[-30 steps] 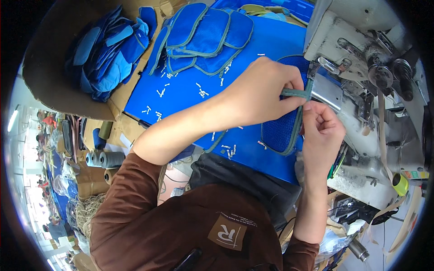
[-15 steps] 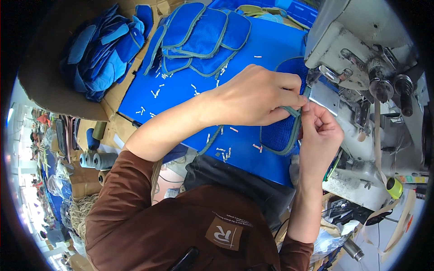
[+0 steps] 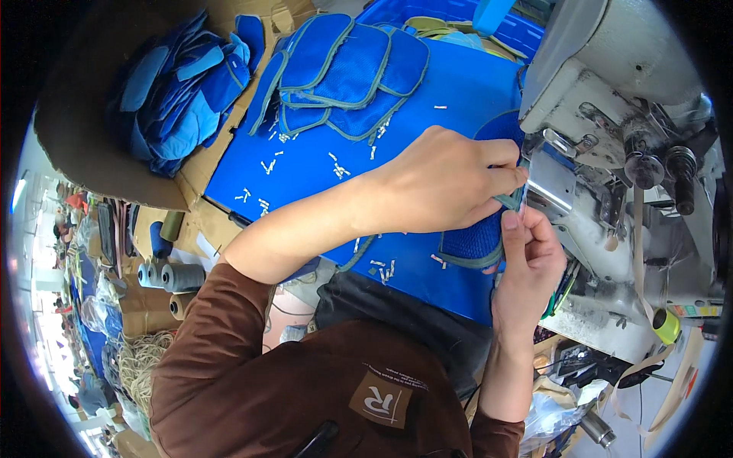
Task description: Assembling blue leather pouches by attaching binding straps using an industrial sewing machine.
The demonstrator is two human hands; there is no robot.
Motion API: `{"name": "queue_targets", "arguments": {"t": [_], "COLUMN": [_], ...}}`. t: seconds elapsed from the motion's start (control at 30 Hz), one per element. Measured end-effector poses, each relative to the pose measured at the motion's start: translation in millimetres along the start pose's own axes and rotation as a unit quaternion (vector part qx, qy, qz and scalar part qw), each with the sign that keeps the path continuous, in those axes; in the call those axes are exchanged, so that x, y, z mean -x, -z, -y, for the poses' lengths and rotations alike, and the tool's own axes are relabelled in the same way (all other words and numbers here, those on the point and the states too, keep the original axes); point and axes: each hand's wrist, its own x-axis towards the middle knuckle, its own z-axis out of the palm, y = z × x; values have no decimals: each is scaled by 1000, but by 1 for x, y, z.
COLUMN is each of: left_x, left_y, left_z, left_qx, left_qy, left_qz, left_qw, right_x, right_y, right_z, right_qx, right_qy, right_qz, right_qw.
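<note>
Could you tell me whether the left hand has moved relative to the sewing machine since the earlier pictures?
Yes. The left hand has slid rightward over the blue mesh piece toward the sewing machine; its fingers now reach the machine's edge.

you wear a brown long-sleeved top. its sleeves are pushed up, so both forearms run bare down to the left hand (image 3: 439, 179) and the right hand (image 3: 531, 263). the left sleeve (image 3: 210, 336) bunches in soft folds just behind your elbow; the right sleeve (image 3: 496, 439) ends as a dark brown cuff well back from the wrist. on the chest, back from both hands, sits a tan square patch (image 3: 382, 398) with a pale letter mark and small pale print beside it. no rings, watch or gloves show on either hand.
</note>
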Motion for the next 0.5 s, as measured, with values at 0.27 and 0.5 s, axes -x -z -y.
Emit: {"name": "queue_targets", "arguments": {"t": [0.27, 0.5], "left_x": [1, 18], "left_y": [-1, -18], "left_z": [-1, -6], "left_qx": [-9, 93], "left_qy": [-1, 92], "left_qz": [-1, -92], "left_qw": [1000, 987], "right_x": [-8, -15], "right_y": [1, -4], "right_z": [-1, 2], "right_qx": [-8, 5], "right_qy": [6, -3], "right_qz": [5, -6], "right_qw": [1000, 1000]}}
